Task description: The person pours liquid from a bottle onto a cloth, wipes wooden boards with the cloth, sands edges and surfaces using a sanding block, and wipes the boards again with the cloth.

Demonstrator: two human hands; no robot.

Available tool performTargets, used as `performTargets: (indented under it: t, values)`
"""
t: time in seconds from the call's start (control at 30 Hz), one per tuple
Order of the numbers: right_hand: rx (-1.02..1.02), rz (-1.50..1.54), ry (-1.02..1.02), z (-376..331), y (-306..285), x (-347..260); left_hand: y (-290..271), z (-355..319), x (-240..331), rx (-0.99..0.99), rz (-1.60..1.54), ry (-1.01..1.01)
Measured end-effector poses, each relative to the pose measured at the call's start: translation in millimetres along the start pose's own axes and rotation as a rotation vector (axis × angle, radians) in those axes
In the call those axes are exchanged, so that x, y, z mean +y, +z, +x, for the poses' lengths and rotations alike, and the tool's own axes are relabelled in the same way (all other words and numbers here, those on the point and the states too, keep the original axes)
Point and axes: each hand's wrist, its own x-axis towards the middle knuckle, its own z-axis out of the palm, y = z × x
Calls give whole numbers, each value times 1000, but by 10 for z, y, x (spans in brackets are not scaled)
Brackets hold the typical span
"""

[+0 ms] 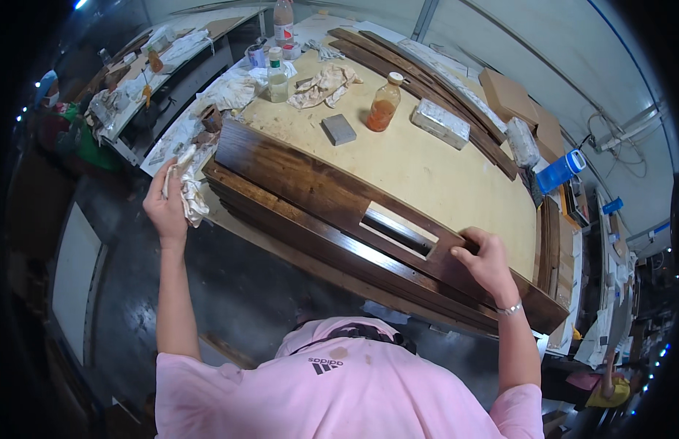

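A dark brown wooden board (303, 172) with a glossy finish rests tilted along the near side of the table, a rectangular slot cut through it toward the right. Other dark boards (281, 230) are stacked just in front of and below it. My left hand (166, 206) is closed on a crumpled, stained white rag (192, 196), close to the board's left end. To the right of the slot, my right hand (487, 262) grips the board's upper edge, thumb on the near face and fingers over the far side.
On the pale table top (288, 132) stand a bottle of orange-red liquid (384, 106), a grey block (338, 129), a silver-wrapped block (440, 123), a clear bottle (277, 80) and a crumpled cloth (325, 85). Long dark planks (420, 80) lie along the far side. A blue bottle (560, 172) is at the right.
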Motion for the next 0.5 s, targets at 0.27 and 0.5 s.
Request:
performTargets:
  t: [0.27,0.5]
  values:
    - [-152,-408,-217,12,239,-100,401,-284,485,-212,27,143]
    - [-141,-331,-181,-168,346,-87,1163,-620,1008,-465,-97,347]
